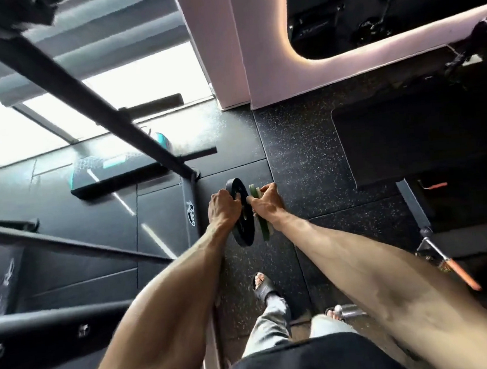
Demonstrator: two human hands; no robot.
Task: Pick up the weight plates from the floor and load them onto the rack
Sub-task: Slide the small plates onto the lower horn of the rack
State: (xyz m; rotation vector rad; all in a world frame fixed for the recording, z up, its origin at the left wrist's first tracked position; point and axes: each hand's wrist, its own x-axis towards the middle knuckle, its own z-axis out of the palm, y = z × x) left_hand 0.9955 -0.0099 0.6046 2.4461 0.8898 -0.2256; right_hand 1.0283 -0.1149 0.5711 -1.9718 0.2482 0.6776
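A person holds two weight plates on edge above the speckled black rubber floor (307, 156) of a gym, seen from a head-worn camera looking down along both bare forearms. The left hand (222, 207) grips the black weight plate (241, 231), with its fingers curled over the upper rim and into an opening in the disc. The right hand (265, 203) grips the green weight plate (264, 230) in the same way, with its fingers wrapped over the top edge. Both hands are clamped on their loads and sit close together, almost knuckle to knuckle.

The black plate is a matte disc, the thicker and larger of the two, and faint pale markings show on its face. The green plate is thinner and smaller. A lighter band shows along its top edge, and it is not clear whether it is one disc or two pressed together. The plates stand upright and roughly parallel, just beside each other, and both are clear of the floor.

Black steel beams of the rack (83, 92) cross the left of the view, and its base post stands just left of the black plate. Below the plates are a black sandal (262, 287) and grey trouser legs. A pale pink pillar (225, 40) rises beyond, and an orange-handled bar (462, 275) lies on the floor at the right.
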